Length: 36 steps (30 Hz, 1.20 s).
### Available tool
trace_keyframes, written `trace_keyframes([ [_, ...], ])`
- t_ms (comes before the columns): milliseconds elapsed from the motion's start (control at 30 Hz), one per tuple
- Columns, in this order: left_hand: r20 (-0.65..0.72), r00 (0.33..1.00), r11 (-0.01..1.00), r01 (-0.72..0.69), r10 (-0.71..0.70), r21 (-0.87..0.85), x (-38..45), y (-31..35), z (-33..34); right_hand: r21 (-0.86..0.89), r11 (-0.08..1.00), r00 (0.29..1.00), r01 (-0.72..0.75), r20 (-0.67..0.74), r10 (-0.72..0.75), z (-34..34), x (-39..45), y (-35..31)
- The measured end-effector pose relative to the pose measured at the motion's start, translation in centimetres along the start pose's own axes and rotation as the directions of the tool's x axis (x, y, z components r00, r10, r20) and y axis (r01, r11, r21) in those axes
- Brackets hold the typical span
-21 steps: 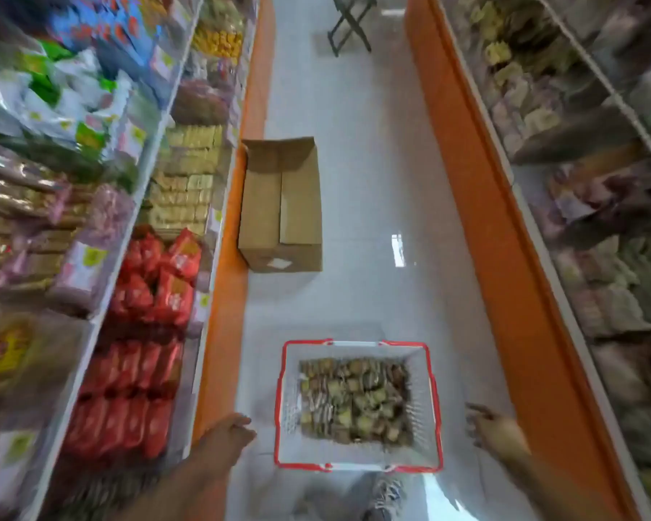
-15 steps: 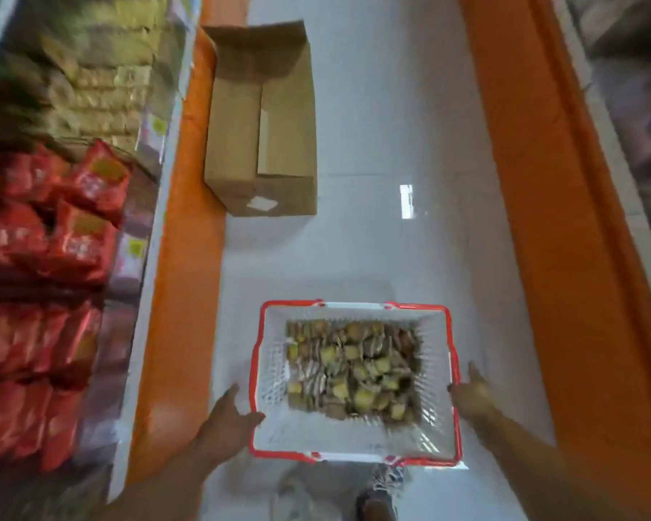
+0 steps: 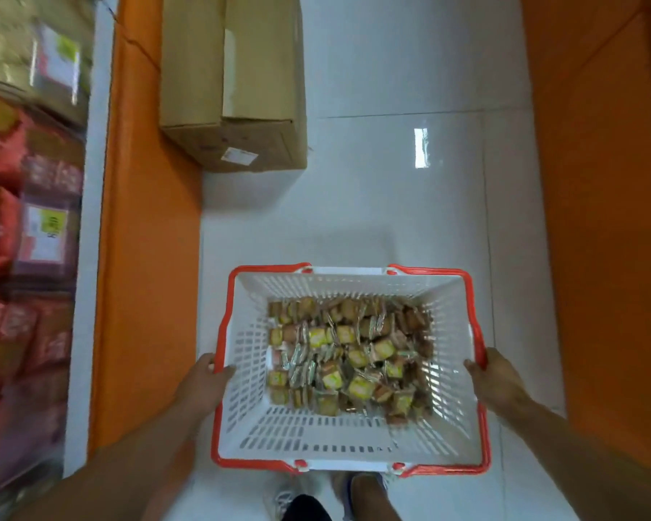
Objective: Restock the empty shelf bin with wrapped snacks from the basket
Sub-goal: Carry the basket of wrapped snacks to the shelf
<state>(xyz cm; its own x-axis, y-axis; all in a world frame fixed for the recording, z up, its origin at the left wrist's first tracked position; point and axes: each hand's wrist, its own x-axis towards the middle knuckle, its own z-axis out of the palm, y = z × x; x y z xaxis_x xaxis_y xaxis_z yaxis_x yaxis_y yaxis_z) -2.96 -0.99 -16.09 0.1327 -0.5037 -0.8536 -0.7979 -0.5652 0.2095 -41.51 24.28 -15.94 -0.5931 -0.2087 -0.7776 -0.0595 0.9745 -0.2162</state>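
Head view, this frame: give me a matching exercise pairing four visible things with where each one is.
Things:
1. basket
2. cardboard box
3. wrapped snacks
4. red packets

Places:
A. on the shelves at the left
B. heaped in the basket's bottom
C. between both hands, left hand and right hand on its side rims
D. on the floor beside the left orange base

Pairs: 1-C, 2-D, 3-B, 4-A

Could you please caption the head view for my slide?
Both hands grip the basket of snacks by its rim.
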Motion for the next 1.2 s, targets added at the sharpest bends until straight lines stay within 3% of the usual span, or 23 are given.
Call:
trace_keyframes([
  [133,-0.040,0.999,1.000,0.000,-0.001,-0.025,-8.9,6.3,-4.1,0.047,0.999,0.998,0.013,0.057,-0.015,-7.7,-5.7,-3.0],
  [333,-0.025,0.998,0.998,-0.063,0.062,-0.031,-23.1,19.4,-13.0,0.138,0.990,0.998,0.025,-0.056,-0.017,-22.2,-15.3,-11.5],
  [500,-0.077,0.982,0.981,-0.177,0.171,-0.076,-29.3,29.8,-18.9,0.265,0.963,0.988,0.045,-0.155,-0.003,-31.9,-18.9,-20.4],
  [667,-0.068,0.964,0.954,-0.264,0.257,-0.142,-29.1,41.3,-23.5,0.312,0.946,0.980,0.085,-0.198,-0.023,-39.7,-17.2,-31.0],
  [767,-0.044,0.956,0.949,-0.293,0.290,-0.119,-28.7,48.4,-25.7,0.352,0.935,0.971,0.048,-0.236,0.039,-43.1,-15.6,-37.1],
  [1200,-0.124,0.948,0.948,-0.304,0.292,-0.093,-22.8,77.5,-31.4,0.397,0.914,0.990,0.084,-0.135,-0.033,-59.2,0.2,-60.2],
])
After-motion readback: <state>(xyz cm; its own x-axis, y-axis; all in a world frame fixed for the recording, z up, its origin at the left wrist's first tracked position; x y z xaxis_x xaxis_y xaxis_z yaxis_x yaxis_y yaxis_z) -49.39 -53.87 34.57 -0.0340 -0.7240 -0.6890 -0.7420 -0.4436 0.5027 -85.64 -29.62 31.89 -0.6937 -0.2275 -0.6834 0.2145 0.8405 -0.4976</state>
